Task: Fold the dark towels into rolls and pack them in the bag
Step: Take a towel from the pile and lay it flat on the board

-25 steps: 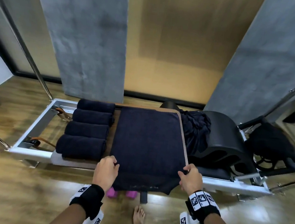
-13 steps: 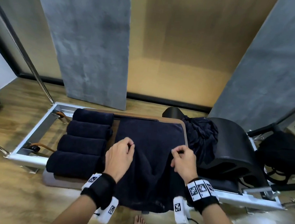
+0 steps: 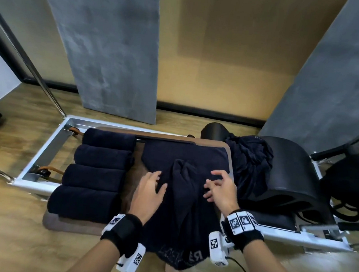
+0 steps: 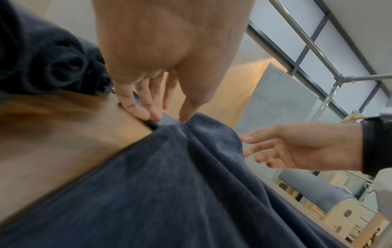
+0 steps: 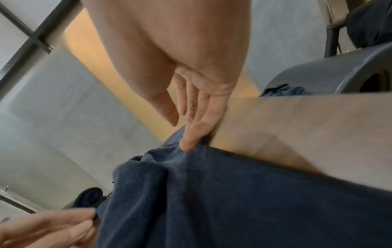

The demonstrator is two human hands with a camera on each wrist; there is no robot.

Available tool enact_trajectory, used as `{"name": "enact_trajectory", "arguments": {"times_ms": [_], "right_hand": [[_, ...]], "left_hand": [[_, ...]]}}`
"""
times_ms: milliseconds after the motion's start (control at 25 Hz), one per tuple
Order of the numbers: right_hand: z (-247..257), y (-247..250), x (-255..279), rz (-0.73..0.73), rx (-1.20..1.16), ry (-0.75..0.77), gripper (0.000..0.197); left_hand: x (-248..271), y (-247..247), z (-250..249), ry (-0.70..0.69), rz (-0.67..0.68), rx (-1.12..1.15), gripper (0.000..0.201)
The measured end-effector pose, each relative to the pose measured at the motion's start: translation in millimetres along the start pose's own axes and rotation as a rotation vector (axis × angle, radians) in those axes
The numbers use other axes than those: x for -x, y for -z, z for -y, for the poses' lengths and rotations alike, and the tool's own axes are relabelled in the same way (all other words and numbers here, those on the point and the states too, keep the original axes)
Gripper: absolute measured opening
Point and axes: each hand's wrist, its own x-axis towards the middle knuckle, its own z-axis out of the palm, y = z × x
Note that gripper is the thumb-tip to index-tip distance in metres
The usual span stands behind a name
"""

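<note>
1. Rolled towels (image 3: 97, 172), four of them, lay side by side in a row to the left of the left hand's fingers, apart from them; the left wrist view showed only their spiral ends, blurred.
2. The left hand (image 3: 148, 190) rested on the left edge of the spread dark towel (image 3: 181, 201), fingers nearly straight and lightly spread. In the left wrist view its fingertips (image 4: 146, 115) touched the cloth's edge where it met the brown pad (image 3: 132, 181); whether any finger pinched the fabric could not be told.
3. Between the two sets of fingers the towel was bunched into a raised fold (image 3: 183, 168). Its far part lay flat beyond the fingertips, and its near end hung over the pad's edge toward the person, pale lettering there too dim to read.
4. The right hand (image 3: 220, 188) hovered at the towel's right side with fingers spread and loosely bent, holding nothing. In the right wrist view one fingertip (image 5: 188, 141) touched the cloth beside the pad's bare edge; the hand's own bulk hid the other fingers' contact.
5. Right of those fingers a crumpled dark heap of towels (image 3: 250, 163) leaned against a black arched barrel (image 3: 291, 167).
6. Farthest right sat a black bag (image 3: 352, 183), cut off by the frame, its opening not discernible.
</note>
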Motion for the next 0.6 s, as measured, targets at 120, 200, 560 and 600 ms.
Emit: {"name": "enact_trajectory", "arguments": {"times_ms": [120,200,560,600], "right_hand": [[-32,23,29,-0.077,0.195,-0.059,0.018],[-47,30,53,0.001,0.319,-0.133,0.029],[-20,37,90,0.007,-0.240,-0.166,0.016],[-13,40,89,0.005,-0.333,-0.116,0.012]], "left_hand": [[34,6,20,0.080,-0.037,-0.202,0.021],[55,10,22,0.162,0.044,-0.335,0.027],[63,28,7,0.164,-0.145,0.331,0.018],[57,31,3,0.160,-0.163,0.429,0.011]]}}
